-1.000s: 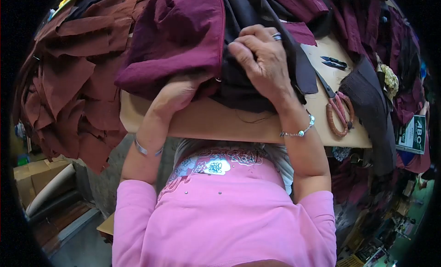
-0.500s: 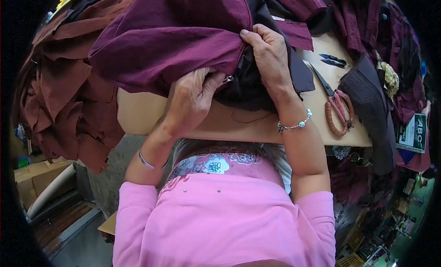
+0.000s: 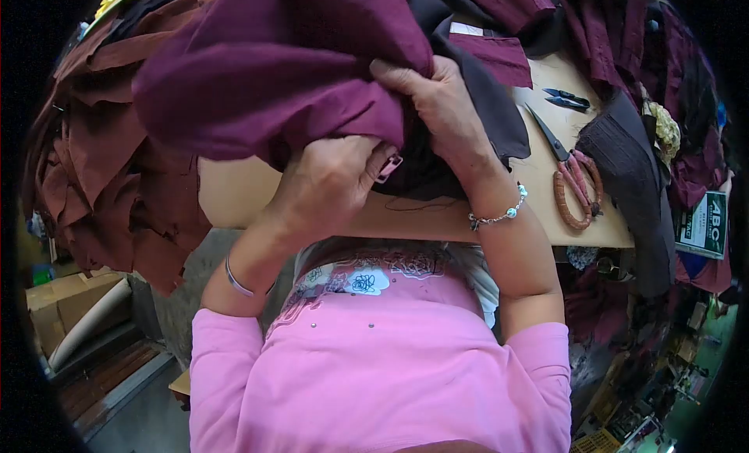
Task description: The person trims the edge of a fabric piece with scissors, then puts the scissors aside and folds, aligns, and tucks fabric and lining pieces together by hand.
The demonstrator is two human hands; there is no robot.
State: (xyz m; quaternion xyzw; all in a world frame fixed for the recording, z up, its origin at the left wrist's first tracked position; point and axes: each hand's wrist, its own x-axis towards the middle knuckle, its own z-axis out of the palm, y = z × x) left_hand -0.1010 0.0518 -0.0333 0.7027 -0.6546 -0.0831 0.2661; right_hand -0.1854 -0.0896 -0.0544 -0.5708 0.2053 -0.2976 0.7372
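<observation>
A large piece of maroon cloth (image 3: 257,86), joined to black cloth along an edge, is bunched up over the table. My left hand (image 3: 328,180) is closed on its lower edge, beside a metal zipper pull (image 3: 389,168). Higher up and to the right, my right hand (image 3: 445,102) pinches the same cloth between thumb and fingers. The cloth is slightly blurred, and folds hide most of the left fingertips. A dark lining (image 3: 425,176) shows below the right hand.
Scissors with wrapped handles (image 3: 573,176) and small thread snips (image 3: 566,100) lie on the table (image 3: 242,196) to the right. Brown cloth pieces (image 3: 109,157) are heaped at the left. A dark strip (image 3: 624,157) hangs over the right edge, near a green ABC box (image 3: 702,225).
My right hand has moved left and slightly down along the cloth. My left hand has shifted down and right; the zipper pull shows more plainly. The maroon cloth bulges further left.
</observation>
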